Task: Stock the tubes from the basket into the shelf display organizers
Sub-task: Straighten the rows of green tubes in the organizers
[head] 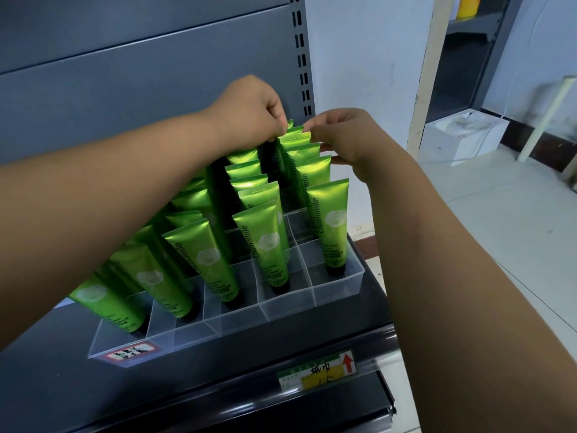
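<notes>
Grey metal panels form the back of a shop rack, and below them a dark shelf carries a clear organizer that reaches almost to the right edge of the shelf. Green tubes stand in its cells with caps down, leaning a little to the back; some cells along the front edge hold nothing. The basket is not in view. Both hands work at the back right corner of the organizer. The left hand has its fingers curled down and pinches the flat top seam of the back tube. The right hand pinches at the same place with thumb and fingertips, but I cannot tell if it holds this tube or the one just beside it. I judge that the tube is being seated in a back cell, so the stocking is well along but not finished. Several things could go wrong here. The cap is hidden behind the front rows, so it may land on a divider and not in the cell, and then the tube would tip when released. Both forearms cross above the standing tubes, so a low wrist could knock the leaning tops over in a row. A hard push down could also slide the organizer toward the right edge.
</notes>
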Demonstrator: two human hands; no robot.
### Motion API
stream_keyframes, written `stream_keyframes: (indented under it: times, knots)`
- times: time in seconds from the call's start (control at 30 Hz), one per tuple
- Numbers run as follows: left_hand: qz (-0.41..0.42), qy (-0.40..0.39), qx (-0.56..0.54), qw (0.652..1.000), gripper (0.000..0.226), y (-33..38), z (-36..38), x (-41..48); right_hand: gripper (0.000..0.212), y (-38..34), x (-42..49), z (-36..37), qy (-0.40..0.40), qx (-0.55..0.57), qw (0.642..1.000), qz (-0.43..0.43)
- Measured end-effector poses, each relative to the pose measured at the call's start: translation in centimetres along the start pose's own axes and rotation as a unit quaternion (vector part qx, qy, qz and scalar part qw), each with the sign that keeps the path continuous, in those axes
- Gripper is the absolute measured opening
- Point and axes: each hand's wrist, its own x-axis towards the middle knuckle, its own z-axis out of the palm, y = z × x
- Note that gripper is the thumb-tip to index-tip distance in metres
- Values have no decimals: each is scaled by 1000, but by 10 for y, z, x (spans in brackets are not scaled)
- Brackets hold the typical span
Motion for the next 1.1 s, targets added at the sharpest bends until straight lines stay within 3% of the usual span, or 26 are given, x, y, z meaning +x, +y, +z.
stream_keyframes:
  times: [0.27, 0.4, 0.53, 0.83, 1.1]
  knots:
    - [23, 25, -20, 999, 7, -3, 0, -1, 14, 0, 0, -4, 8, 20, 1000, -2]
    - [35, 65, 24, 997, 9, -8, -2, 4, 15, 3, 3, -4, 30, 42, 999, -4]
    - [27, 42, 73, 996, 14, -9, -2, 7, 16, 8, 9, 0, 63, 45, 997, -22]
    - [35, 15, 113, 993, 10, -9, -3, 16, 13, 17, 18, 7, 33, 44, 995, -84]
    - [-2, 11, 60, 998, 14, -5, 4, 21, 7, 17, 19, 20, 16, 84, 995, -59]
